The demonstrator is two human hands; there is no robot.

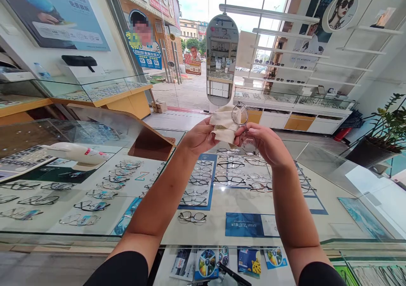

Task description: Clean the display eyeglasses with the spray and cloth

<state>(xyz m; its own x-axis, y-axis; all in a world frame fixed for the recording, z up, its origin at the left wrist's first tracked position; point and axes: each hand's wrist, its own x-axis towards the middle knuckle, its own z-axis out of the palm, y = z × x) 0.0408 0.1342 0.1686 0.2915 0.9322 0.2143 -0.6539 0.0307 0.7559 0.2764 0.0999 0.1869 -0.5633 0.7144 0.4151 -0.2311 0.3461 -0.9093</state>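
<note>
Both my hands are raised above the glass display case. My left hand [201, 137] has its fingers closed on a cream cloth [223, 124] with a zigzag edge. In my right hand [262, 138] is a pair of round, thin-framed eyeglasses [240, 114], held near the middle with the fingers pinched. One lens is above my right fingers and the other hangs below them. The cloth lies against the glasses between my hands, and its right edge is partly behind the upper lens.
Rows of eyeglasses [230, 164] lie in the display case below. A blue-and-white card [252, 224] is nearer me. An oval mirror [222, 61] stands ahead, a white plane-shaped object [76, 152] sits left, and a potted plant [377, 144] stands right.
</note>
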